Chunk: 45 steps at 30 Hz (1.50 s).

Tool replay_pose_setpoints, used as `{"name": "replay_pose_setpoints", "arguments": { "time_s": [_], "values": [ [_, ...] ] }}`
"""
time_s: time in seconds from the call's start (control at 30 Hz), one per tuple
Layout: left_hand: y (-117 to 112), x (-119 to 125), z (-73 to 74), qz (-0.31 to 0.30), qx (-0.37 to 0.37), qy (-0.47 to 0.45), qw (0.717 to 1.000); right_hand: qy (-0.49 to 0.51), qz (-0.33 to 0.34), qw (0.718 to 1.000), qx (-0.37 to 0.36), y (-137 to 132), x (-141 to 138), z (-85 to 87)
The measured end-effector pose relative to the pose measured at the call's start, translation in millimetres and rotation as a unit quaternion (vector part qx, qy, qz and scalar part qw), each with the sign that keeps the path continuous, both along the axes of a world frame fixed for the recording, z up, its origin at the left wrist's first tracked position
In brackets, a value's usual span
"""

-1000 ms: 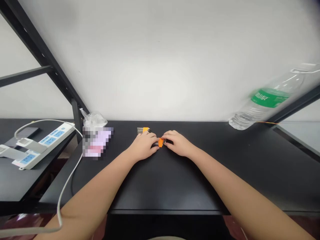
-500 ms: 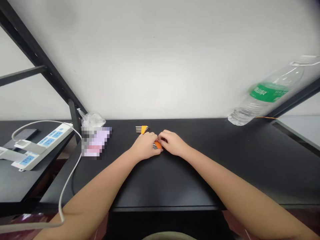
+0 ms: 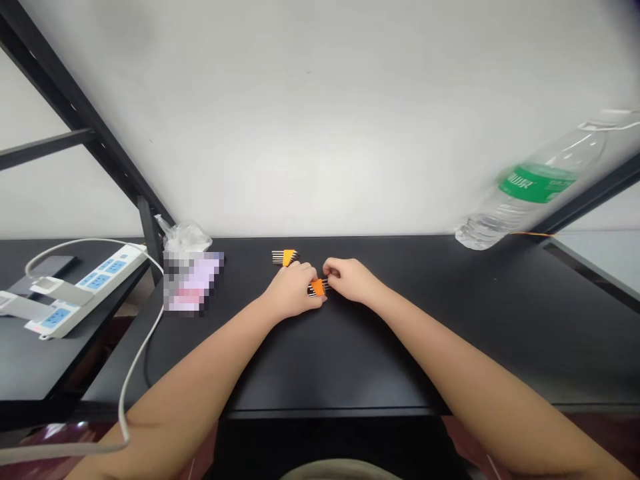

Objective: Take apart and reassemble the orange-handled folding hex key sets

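In the head view, my left hand (image 3: 295, 293) is closed around what looks like a hex key set (image 3: 319, 287), an orange holder with several thin metal rods, just above the black desk. My fingers cover part of its left side. Fingertips of my right hand (image 3: 351, 280) pinch at a rod end sticking out of the holder's right side; how many rods they grip is hidden. Behind my left hand lies a second, similar hex key set (image 3: 289, 257) with an orange holder.
A clear bottle (image 3: 530, 183) with a green label leans at the right. To the left are a plastic bag (image 3: 187, 237), a blurred pinkish item (image 3: 193, 283) and a white power strip (image 3: 85, 290). A white cable (image 3: 143, 347) crosses my left forearm.
My right hand has shifted slightly to the right, and rods now show between the orange holder and its fingers. The left hand has stayed nearly in place.
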<state>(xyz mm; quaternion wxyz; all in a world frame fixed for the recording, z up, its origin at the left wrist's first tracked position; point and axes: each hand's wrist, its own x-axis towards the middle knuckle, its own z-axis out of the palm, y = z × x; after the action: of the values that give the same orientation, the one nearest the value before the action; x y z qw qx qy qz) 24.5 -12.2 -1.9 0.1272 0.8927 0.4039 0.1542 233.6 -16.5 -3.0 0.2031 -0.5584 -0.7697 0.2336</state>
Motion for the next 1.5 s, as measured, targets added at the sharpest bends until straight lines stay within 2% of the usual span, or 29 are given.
{"name": "replay_pose_setpoints", "arguments": {
  "time_s": [0.5, 1.1, 1.5],
  "values": [
    [0.4, -1.2, 0.8, 0.004, -0.017, 0.0, 1.0, -0.065, 0.069, 0.994, 0.052, 7.8, 19.9, -6.1],
    [0.6, -10.7, 5.5, 0.017, -0.038, 0.01, 0.999, -0.1, 0.07, 0.988, 0.092, 4.3, 25.7, -16.4],
    [4.2, -18.3, 12.5, 0.008, -0.062, 0.009, 0.998, -0.05, 0.037, 0.995, 0.077, 5.9, 32.2, -14.8]
  ]
}}
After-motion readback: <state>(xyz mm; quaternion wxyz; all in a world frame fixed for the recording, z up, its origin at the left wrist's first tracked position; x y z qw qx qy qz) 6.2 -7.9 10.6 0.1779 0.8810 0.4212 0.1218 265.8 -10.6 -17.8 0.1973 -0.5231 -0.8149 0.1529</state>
